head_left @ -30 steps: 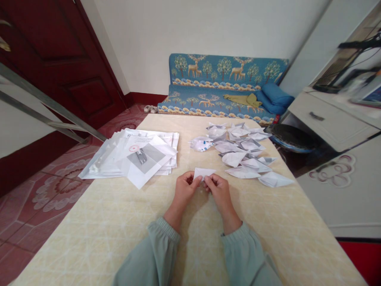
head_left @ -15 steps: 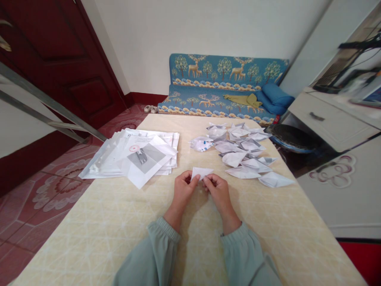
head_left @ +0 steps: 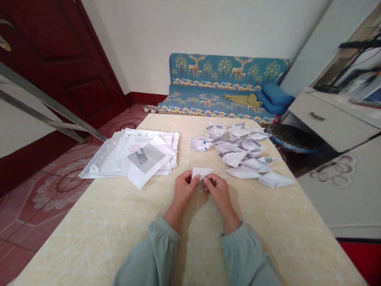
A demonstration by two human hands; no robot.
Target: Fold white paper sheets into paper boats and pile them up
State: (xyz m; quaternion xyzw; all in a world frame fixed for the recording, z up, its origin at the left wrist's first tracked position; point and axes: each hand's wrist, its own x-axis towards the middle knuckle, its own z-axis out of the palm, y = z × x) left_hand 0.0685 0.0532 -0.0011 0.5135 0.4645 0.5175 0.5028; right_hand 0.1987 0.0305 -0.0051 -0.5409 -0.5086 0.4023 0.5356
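Between my two hands is a small folded piece of white paper (head_left: 203,171), its broad straight edge facing away from me. My left hand (head_left: 184,188) pinches its left side with the thumb on top. On the right side, my right hand (head_left: 218,190) grips it the same way, thumb over the near edge. The undersides of the fingers are hidden. Beyond my right hand lie several folded paper boats (head_left: 245,171), grouped in rough rows. Left of my hands rests a pile of printed sheets (head_left: 110,155), with a loose square sheet (head_left: 159,159) on top.
A pale yellow patterned cloth covers the table (head_left: 119,230). Behind the table stands a blue sofa (head_left: 190,93) with a deer pattern. To the right are a white cabinet (head_left: 336,115) and a round black-topped stool (head_left: 291,137). Metal bars (head_left: 53,99) slant in at the left.
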